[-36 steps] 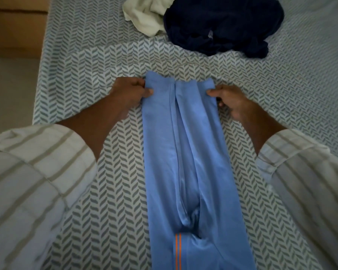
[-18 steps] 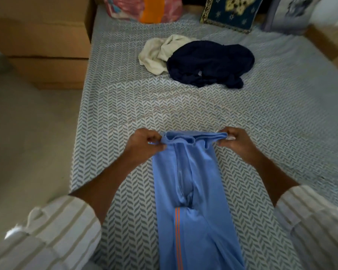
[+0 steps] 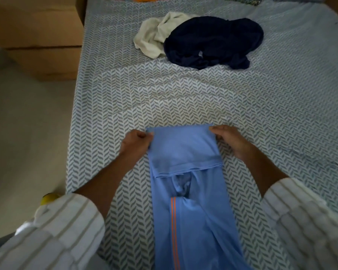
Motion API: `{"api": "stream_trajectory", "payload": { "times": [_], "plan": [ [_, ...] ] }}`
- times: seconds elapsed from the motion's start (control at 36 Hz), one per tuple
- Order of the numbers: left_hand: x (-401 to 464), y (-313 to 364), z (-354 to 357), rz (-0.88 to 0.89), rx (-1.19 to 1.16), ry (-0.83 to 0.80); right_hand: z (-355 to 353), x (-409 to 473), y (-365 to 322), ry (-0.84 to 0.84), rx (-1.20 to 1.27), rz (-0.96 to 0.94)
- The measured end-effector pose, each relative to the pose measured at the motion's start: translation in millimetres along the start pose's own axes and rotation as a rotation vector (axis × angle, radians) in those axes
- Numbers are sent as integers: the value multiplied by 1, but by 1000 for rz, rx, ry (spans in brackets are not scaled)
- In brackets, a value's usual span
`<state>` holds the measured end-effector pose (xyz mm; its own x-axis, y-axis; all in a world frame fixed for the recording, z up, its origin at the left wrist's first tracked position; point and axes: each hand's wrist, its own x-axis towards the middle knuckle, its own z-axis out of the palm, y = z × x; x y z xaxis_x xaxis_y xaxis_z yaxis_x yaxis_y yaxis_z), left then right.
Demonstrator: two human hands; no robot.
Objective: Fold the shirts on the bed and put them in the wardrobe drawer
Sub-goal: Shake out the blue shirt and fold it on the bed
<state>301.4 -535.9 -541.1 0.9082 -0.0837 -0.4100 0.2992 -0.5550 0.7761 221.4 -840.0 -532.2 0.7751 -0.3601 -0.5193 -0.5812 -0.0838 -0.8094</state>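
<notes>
On the bed (image 3: 281, 114), nearer than the navy shirt (image 3: 213, 41), left hand (image 3: 135, 145) and right hand (image 3: 232, 141) pinch the blue shirt's (image 3: 183, 152) fold corners; uneven pulling could skew the flap.

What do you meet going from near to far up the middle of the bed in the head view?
Orange stripes on the blue shirt → the shirt's folded-over end, pinched between the left hand and right hand → bare bed sheet → navy shirt.
</notes>
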Motion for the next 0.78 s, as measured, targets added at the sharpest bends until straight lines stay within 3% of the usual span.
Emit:
{"api": "stream_trajectory", "payload": {
  "times": [0.17, 0.53, 0.78],
  "plan": [
    [30, 11, 1, -53, -23, -61, 0, 19, -10, 3, -26, 87],
    [41, 22, 17, -20, 64, 101, -8, 28, -6, 10, 47, 152],
    [37, 28, 6, -63, -28, -154, -5, 23, -10, -131, 63, 185]
  ]
}}
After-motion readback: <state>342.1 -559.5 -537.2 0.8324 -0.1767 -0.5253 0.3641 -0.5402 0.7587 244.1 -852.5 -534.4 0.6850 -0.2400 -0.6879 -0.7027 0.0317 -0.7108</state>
